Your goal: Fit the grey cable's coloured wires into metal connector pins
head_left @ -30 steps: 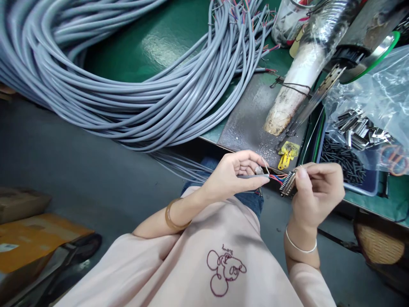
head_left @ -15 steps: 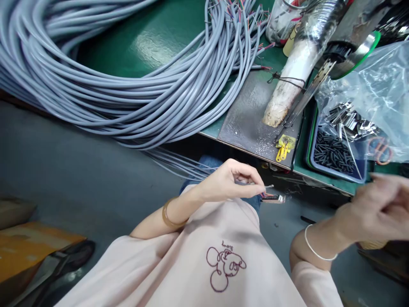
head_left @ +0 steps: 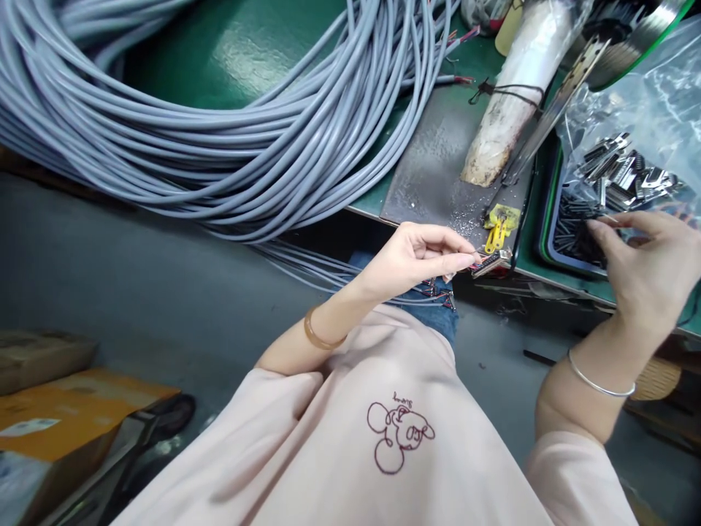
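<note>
While the green worktop (head_left: pixel 230 62) and the big loop of grey cables (head_left: pixel 219 172) across it look as they did a second ago, the smaller things at its front corner are in a new arrangement. The dark plate (head_left: pixel 421 157) lies there as before, and to its right the blue tray (head_left: pixel 576 264), partly under a clear plastic bag (head_left: pixel 651 80), now has company. The right hand (head_left: pixel 651 256), which a second ago was at the connector and then swung out to the side, is over the tray, thumb and forefinger close together; whether anything is pinched between them I cannot tell. The left hand (head_left: pixel 419 252) has kept its grip and alone supports the work, thumb and forefinger closed on the wire end. The connector (head_left: pixel 491 264) sticks out just past those fingertips, in front of the plate's near edge and just below the yellow clip (head_left: pixel 497 232). It seems parked, with attention shifted to the tray's contents. Smallest of all are the black pieces (head_left: pixel 572 219) under the right fingertips, and the coloured wires (head_left: pixel 475 266), which still appear joined to the connector.
</note>
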Demonstrator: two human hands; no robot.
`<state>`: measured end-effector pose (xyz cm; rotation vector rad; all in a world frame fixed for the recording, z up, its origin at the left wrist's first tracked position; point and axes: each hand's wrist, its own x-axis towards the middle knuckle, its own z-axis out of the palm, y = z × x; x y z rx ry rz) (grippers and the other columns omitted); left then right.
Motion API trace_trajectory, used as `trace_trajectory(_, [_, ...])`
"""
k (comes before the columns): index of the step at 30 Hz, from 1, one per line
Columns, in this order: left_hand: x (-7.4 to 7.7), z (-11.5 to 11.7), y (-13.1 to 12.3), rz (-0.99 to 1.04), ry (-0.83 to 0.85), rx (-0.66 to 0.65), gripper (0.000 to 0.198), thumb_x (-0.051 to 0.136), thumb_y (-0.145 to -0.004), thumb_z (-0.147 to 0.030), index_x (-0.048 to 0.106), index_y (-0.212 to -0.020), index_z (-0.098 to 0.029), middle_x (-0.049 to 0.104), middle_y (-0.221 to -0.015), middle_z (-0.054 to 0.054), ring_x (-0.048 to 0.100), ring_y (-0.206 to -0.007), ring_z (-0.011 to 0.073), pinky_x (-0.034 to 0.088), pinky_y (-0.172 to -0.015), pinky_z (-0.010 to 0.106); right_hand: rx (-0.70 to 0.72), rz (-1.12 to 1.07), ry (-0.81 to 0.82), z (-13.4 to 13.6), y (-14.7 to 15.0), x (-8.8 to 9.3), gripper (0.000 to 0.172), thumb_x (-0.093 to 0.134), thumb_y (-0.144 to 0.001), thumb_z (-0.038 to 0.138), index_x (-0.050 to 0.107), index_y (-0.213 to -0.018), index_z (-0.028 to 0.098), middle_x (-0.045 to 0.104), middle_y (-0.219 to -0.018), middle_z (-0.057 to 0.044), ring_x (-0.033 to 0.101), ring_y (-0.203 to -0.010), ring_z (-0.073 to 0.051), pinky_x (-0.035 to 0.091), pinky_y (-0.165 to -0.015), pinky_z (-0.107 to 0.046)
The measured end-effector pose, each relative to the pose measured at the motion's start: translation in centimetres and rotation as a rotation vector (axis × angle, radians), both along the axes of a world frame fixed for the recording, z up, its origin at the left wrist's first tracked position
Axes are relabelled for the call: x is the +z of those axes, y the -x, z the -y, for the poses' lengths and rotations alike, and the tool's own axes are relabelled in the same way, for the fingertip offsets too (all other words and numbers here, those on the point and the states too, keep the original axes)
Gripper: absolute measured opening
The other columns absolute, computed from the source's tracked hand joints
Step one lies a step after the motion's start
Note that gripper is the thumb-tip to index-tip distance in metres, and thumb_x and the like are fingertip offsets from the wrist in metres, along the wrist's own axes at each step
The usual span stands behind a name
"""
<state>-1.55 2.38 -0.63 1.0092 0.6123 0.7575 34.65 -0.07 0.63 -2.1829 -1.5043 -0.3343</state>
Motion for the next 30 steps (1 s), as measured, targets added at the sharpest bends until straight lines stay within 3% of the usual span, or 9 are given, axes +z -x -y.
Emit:
trace_trajectory(4, [0.0,0.0,-0.3,-0.005,0.028,0.014,0.027,0.084,-0.076,-0.038,0.077,-0.079,-0.012,0.071,-0.073,0.003,0.058,-0.063,0.0069,0.048,-0.06,0.02,-0.125,0.175,0.03,-0.1,-1.5,-0.6,0.033,0.091,-0.062,0.05,0.081,-0.076,0.021,0.056,-0.057,0.001,0.043,-0.054,-0.009,0.03,-0.062,-0.036])
trace_trajectory(7, [0.0,0.0,-0.8,0.0,0.058,0.01,0.026,0.086,-0.074,-0.036,0.076,-0.077,-0.012,0.068,-0.069,0.0,0.056,-0.061,0.0059,0.046,-0.06,0.02,-0.155,0.246,-0.141,-0.3,-1.3,-0.5,0.037,0.094,-0.054,0.051,0.078,-0.065,0.019,0.046,-0.05,0.002,0.051,-0.063,-0.014,0.032,-0.061,-0.036])
trace_trajectory(10, [-0.1,0.1,-1.2,0.007,0.085,0.002,0.025,0.086,-0.073,-0.034,0.076,-0.078,-0.012,0.066,-0.066,-0.001,0.052,-0.057,0.0043,0.045,-0.058,0.018,-0.054,0.162,-0.479,0.4,2.2,0.7,0.029,0.089,-0.067,0.041,0.078,-0.068,0.015,0.053,-0.053,0.0,0.057,-0.065,-0.014,0.033,-0.058,-0.032])
trace_trajectory(12, [-0.1,0.2,-1.5,0.0,0.099,0.003,0.024,0.086,-0.073,-0.032,0.075,-0.077,-0.011,0.067,-0.066,0.0,0.053,-0.057,0.0047,0.045,-0.058,0.018,0.042,-0.036,-0.697,1.3,6.2,1.9,0.018,0.079,-0.08,0.031,0.08,-0.083,0.014,0.068,-0.071,-0.004,0.06,-0.064,-0.013,0.033,-0.053,-0.028])
trace_trajectory(14, [-0.1,0.4,-1.6,-0.02,0.099,0.003,0.022,0.085,-0.073,-0.03,0.075,-0.077,-0.011,0.069,-0.068,0.001,0.055,-0.059,0.0058,0.046,-0.059,0.019,0.144,-0.253,-0.804,2.3,10.6,2.7,0.014,0.077,-0.082,0.03,0.08,-0.08,0.017,0.067,-0.067,-0.002,0.059,-0.059,-0.011,0.036,-0.055,-0.027])
trace_trajectory(16, [-0.1,0.5,-1.8,-0.039,0.086,0.002,0.019,0.085,-0.072,-0.027,0.075,-0.076,-0.011,0.069,-0.068,0.001,0.056,-0.06,0.0061,0.046,-0.059,0.018,0.29,-0.508,-0.727,3.1,14.2,2.8,0.017,0.077,-0.083,0.033,0.076,-0.073,0.02,0.063,-0.059,0.002,0.053,-0.052,-0.009,0.034,-0.05,-0.026])
trace_trajectory(19, [-0.2,0.7,-1.8,-0.062,0.058,-0.006,0.016,0.082,-0.075,-0.026,0.075,-0.076,-0.011,0.069,-0.068,0.001,0.055,-0.059,0.006,0.046,-0.058,0.018,0.367,-0.757,-0.4,3.7,17.1,2.0,0.015,0.075,-0.086,0.029,0.071,-0.075,0.02,0.065,-0.065,0.002,0.058,-0.054,-0.009,0.038,-0.047,-0.023])
trace_trajectory(22, [-0.2,0.8,-1.8,-0.097,0.032,-0.015,0.016,0.078,-0.078,-0.027,0.076,-0.078,-0.012,0.069,-0.069,0.003,0.057,-0.06,0.0071,0.047,-0.059,0.019,0.347,-0.817,-0.263,3.8,17.6,1.2,0.015,0.072,-0.089,0.032,0.069,-0.079,0.021,0.065,-0.068,0.003,0.059,-0.058,-0.009,0.044,-0.051,-0.022])
trace_trajectory(30, [0.0,0.7,-1.7,-0.128,-0.002,-0.041,0.017,0.078,-0.078,-0.028,0.075,-0.08,-0.011,0.066,-0.067,0.002,0.053,-0.058,0.0066,0.043,-0.056,0.019,0.402,-0.833,-0.17,3.6,17.3,1.0,0.021,0.072,-0.091,0.038,0.067,-0.079,0.021,0.062,-0.067,0.004,0.055,-0.056,-0.008,0.043,-0.048,-0.02])
